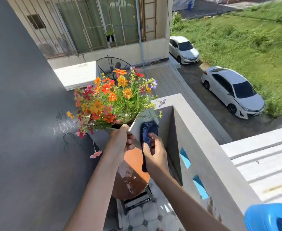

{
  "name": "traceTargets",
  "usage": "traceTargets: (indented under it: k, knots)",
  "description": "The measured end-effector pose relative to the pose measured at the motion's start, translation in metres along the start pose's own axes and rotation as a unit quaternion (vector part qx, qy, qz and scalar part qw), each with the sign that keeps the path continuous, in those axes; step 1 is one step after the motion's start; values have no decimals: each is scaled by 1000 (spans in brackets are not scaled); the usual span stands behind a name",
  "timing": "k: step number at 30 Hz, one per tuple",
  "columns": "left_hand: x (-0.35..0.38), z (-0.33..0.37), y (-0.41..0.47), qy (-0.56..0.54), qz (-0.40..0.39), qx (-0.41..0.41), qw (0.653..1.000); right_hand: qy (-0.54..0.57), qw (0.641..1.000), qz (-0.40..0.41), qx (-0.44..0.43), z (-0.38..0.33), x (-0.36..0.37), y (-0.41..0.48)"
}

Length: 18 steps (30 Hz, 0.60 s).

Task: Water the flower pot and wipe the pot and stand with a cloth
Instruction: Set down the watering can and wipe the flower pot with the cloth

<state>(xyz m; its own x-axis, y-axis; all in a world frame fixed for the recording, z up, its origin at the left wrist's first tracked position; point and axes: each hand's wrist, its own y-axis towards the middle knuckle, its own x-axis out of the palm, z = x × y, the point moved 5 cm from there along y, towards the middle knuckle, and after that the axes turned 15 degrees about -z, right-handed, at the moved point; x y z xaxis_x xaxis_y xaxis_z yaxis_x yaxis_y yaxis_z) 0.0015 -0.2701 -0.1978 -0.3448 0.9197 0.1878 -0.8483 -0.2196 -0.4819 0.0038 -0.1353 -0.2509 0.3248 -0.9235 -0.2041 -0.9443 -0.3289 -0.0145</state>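
Observation:
A square white flower pot [136,129] full of orange, red and pink flowers [110,97] stands on a round orange stool [132,177] with worn paint, in the balcony corner. My left hand [121,139] grips the pot's near corner at the rim. My right hand [153,154] presses a dark blue cloth [147,132] flat against the pot's right side. The pot's lower part is hidden behind my hands.
A grey wall [28,130] runs along the left. A concrete balcony parapet [203,144] with blue openings is on the right. A blue plastic container [270,217] sits on the parapet at the bottom right. Tiled floor [147,214] lies below the stool.

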Motion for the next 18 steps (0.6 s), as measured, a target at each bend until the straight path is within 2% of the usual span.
traceTargets:
  k: [5,11,14,15,18]
  knots:
    - [3,-5,0,31,8,-17,999,21,999,41,19,7,2,10]
    - [14,-2,-4,136,0,2,991,81,988,126,-41,-20,-18,27]
    - [19,-2,-11,130,-25,4,991,66,978,185,-62,-28,-38,37]
    - [20,-2,-14,116,-32,-3,993,61,979,188,-59,-24,-46,41]
    - [23,-1,-21,69,-51,-13,996,69,993,85,40,-9,-52,54]
